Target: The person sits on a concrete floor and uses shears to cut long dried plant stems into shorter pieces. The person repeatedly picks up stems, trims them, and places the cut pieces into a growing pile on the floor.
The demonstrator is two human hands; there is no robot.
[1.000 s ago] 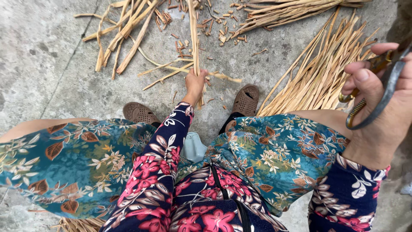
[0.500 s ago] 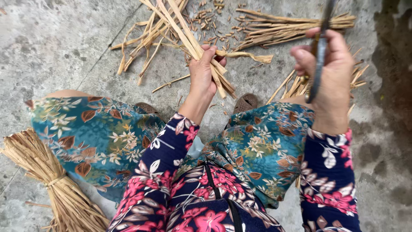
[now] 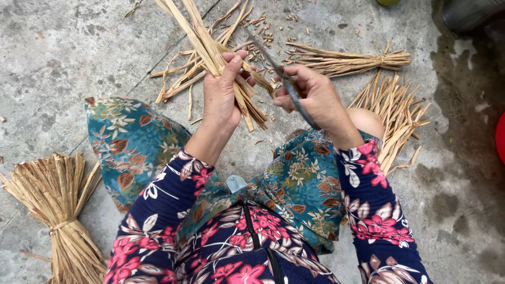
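Observation:
My left hand (image 3: 222, 93) grips a handful of dry tan straw stalks (image 3: 202, 39) that slant up and to the left over the concrete floor. My right hand (image 3: 311, 96) holds a dark metal tool, probably scissors (image 3: 288, 87), with its tip pointing up-left against the stalks close to my left thumb. Both hands are raised in front of my knees, which are covered in blue-green floral cloth. Short cut pieces of straw (image 3: 265, 34) lie scattered on the floor beyond my hands.
A tied straw bundle (image 3: 58, 210) lies at the lower left. Another tied bundle (image 3: 347, 59) lies at the upper right, with loose stalks (image 3: 400, 118) beside my right knee. A dark object (image 3: 468, 13) and a red edge (image 3: 500, 138) sit at the right.
My left hand has lifted the stalks off the floor towards me. My right hand has come down and to the left, bringing the tool up against the stalks.

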